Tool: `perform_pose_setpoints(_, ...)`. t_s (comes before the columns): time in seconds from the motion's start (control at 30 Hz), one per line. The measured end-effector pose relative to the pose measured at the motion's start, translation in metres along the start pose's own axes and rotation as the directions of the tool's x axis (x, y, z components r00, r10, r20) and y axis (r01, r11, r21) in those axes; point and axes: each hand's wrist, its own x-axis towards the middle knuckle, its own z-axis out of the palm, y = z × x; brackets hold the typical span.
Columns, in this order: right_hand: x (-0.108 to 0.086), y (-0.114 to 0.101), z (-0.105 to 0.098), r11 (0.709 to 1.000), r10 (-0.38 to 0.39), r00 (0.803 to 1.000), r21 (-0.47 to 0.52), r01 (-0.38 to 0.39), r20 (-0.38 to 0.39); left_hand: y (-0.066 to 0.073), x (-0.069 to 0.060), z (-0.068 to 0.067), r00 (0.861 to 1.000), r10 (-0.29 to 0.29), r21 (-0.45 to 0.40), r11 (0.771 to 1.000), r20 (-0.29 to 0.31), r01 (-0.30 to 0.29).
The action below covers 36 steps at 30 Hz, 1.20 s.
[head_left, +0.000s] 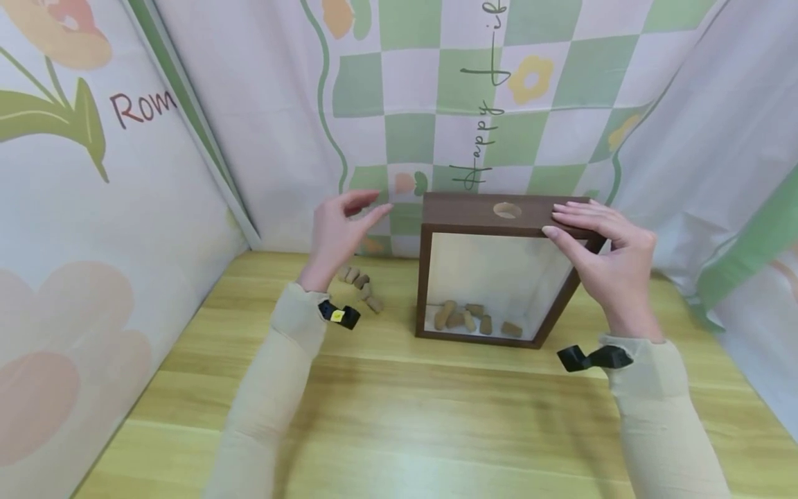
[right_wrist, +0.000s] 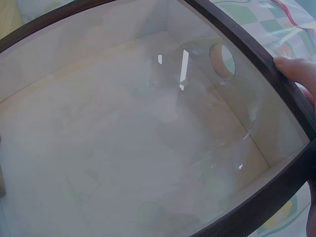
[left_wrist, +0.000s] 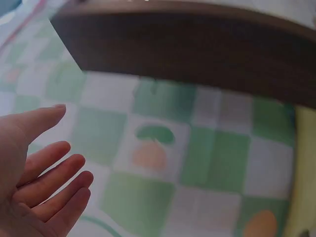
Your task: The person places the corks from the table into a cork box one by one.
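A dark brown shadow box (head_left: 458, 212) with a clear front and a round hole (head_left: 507, 210) in its top stands upright on the table. Several tan corks (head_left: 469, 319) lie on its floor. My right hand (head_left: 614, 256) grips the box's top right corner, thumb on the front edge and fingers across the top. The right wrist view shows the thumb (right_wrist: 296, 69) on the dark frame. To the left of the box my left hand (head_left: 343, 232) is raised, holding nothing, its fingers (left_wrist: 54, 182) loosely bent and apart from the thumb. Below it lie several loose corks (head_left: 364, 285).
The wooden table (head_left: 399, 416) reaches back to a green and white checked curtain (head_left: 411, 138) close behind the box. A printed fabric panel (head_left: 93, 242) stands along the left side, and pale cloth (head_left: 673, 173) hangs at the right.
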Motion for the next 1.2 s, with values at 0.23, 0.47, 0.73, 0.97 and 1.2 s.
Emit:
perform_pose_setpoints(0.23,-0.001,0.002,0.001,1.0,-0.001,1.0,0.007,0.001,-0.006,-0.072,-0.017,-0.011,0.985,-0.17,0.017,0.985,0.014,0.17)
perform_pose_setpoints(0.47,-0.002,0.002,0.0,1.0,0.008,1.0,0.008,-0.008,-0.006,-0.13,-0.035,-0.005,0.953,-0.3,0.037,0.953,-0.049,0.302)
perform_pose_setpoints(0.73,-0.001,0.002,0.0,1.0,0.008,1.0,0.004,-0.008,-0.006,-0.164,-0.042,0.006,0.941,-0.323,0.132,0.933,-0.103,0.335)
perform_pose_setpoints(0.97,0.0,0.003,0.001,1.0,0.008,1.0,0.013,-0.008,-0.008,-0.179,-0.045,0.012,0.913,-0.4,0.136,0.903,-0.087,0.408)
perform_pose_setpoints(1.2,0.0,0.003,0.001,1.0,0.01,1.0,0.017,-0.01,-0.014,-0.187,-0.044,0.016,0.913,-0.396,0.165,0.898,-0.096,0.407)
